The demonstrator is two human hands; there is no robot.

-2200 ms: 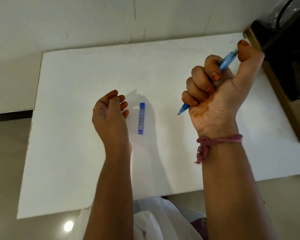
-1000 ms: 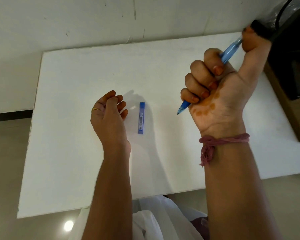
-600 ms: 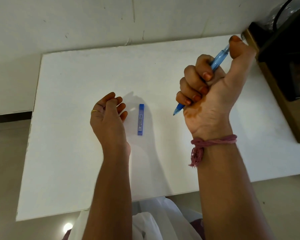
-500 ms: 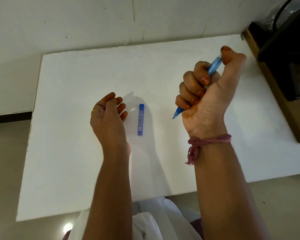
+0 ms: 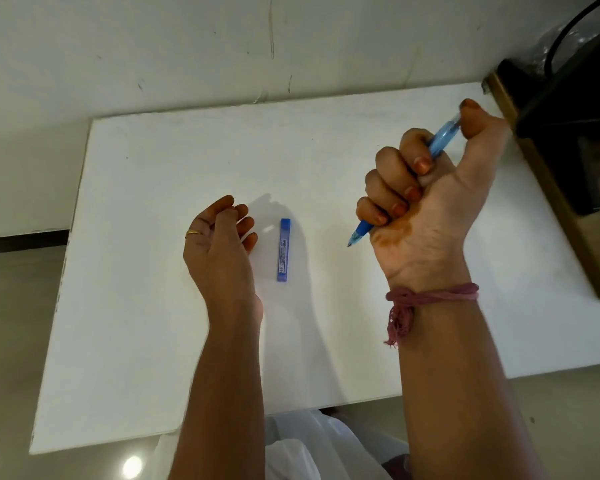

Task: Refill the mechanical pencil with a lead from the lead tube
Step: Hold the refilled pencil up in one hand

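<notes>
Gripped the mechanical pencil [image 5: 440, 142] in right hand [image 5: 420, 209] fist, thumb on cap; left hand [image 5: 219, 244] loosely curled, holding nothing, beside lead tube [image 5: 283, 249]; best pressed gently.

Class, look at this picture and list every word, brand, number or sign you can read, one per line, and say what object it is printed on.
Lead tube: a pale label with small print runs along its blue side, too small and blurred to read.
Mechanical pencil: no lettering shows on the parts outside the right hand.
White table: no writing on it.
So nothing here can be read.
</notes>
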